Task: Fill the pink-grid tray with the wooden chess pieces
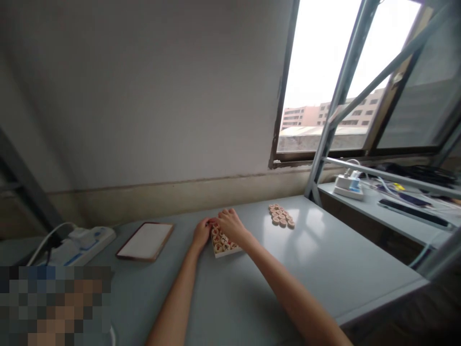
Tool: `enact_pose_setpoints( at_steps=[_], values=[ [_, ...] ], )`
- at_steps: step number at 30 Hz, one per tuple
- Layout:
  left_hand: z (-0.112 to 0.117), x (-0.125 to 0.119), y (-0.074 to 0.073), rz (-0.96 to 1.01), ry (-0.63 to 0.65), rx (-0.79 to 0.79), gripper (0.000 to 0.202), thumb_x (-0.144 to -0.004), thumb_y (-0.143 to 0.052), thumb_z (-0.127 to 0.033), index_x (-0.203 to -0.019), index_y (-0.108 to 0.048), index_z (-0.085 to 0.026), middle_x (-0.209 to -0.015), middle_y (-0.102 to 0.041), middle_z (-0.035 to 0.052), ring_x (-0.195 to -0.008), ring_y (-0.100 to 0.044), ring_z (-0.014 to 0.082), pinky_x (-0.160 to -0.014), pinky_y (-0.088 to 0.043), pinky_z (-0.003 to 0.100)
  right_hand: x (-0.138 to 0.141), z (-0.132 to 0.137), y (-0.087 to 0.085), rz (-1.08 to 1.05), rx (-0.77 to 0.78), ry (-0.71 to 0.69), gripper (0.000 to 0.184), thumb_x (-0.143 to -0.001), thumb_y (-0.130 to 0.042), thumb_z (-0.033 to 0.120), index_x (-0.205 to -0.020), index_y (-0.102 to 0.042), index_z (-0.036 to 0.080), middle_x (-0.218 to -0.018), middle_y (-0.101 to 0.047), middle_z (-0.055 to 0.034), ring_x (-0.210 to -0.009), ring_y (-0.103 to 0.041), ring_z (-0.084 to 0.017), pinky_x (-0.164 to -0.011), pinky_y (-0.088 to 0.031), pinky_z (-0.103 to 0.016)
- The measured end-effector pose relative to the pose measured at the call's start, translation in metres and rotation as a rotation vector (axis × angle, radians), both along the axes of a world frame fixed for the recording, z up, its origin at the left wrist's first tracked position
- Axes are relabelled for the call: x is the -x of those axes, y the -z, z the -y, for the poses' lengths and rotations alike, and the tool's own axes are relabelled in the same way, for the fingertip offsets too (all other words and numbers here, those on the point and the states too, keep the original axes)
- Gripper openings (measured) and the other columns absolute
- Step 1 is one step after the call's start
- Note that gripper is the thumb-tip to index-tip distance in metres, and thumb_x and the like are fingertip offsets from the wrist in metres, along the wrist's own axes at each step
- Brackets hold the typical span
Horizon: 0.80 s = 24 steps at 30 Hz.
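A shallow white box (227,253) of round wooden Chinese chess pieces (219,247) rests on the grey desk. The pieces bear red and dark characters. My left hand (202,232) is closed around the far left corner of the box, its fingertips at the rim. Over the far right part of the box, my right hand (230,226) has its fingers curled down; it covers the pieces beneath, and what its fingertips hold is hidden. More chess pieces (281,216) lie in a loose cluster on the desk, right of the box.
To the left lies a flat white lid (146,241) with a dark red edge. Behind it, a power strip (86,245) with plugs and a cable sits on the desk (317,269). Metal frame posts (320,154) and a second desk stand at right. The lower left corner is pixelated.
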<state>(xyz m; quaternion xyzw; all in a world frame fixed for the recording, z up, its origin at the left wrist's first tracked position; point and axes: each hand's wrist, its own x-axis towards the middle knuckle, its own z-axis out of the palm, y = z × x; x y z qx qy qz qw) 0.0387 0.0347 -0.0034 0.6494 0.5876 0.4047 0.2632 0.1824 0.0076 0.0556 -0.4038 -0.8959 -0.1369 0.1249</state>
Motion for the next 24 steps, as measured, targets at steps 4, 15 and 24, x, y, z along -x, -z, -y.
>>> enact_pose_setpoints(
  at_steps=[4,15,24],
  values=[
    [0.001,0.001,-0.001,0.017,0.038,-0.023,0.021,-0.072,-0.041,-0.016,-0.077,-0.061,-0.016,-0.086,-0.064,0.0060,-0.083,-0.057,0.0157,-0.078,-0.042,0.027,0.002,0.003,0.008,-0.023,-0.031,0.042,0.017,-0.079,-0.048,0.014,-0.091,-0.057,0.021,-0.088,-0.056,-0.0075,-0.087,-0.044,-0.021,-0.075,-0.029,-0.033],
    [-0.001,0.003,0.001,0.089,0.077,-0.016,0.024,-0.067,-0.043,-0.017,-0.078,-0.064,-0.015,-0.085,-0.066,0.0063,-0.082,-0.057,0.0166,-0.076,-0.042,0.027,-0.079,-0.037,0.005,-0.443,-0.087,0.485,0.019,-0.080,-0.046,0.035,-0.085,-0.059,0.022,-0.096,-0.050,-0.0050,-0.093,-0.040,-0.019,-0.075,-0.026,-0.030],
    [-0.003,0.003,0.001,0.065,0.078,-0.019,0.026,-0.066,-0.042,-0.020,-0.077,-0.064,-0.015,-0.083,-0.065,0.0056,-0.079,-0.057,0.0169,-0.074,-0.041,0.027,-0.134,-0.041,0.021,-0.349,-0.077,0.838,0.023,-0.076,-0.041,0.011,-0.082,-0.062,0.017,-0.098,-0.050,-0.0127,-0.095,-0.039,-0.026,-0.075,-0.027,-0.036]
  ],
)
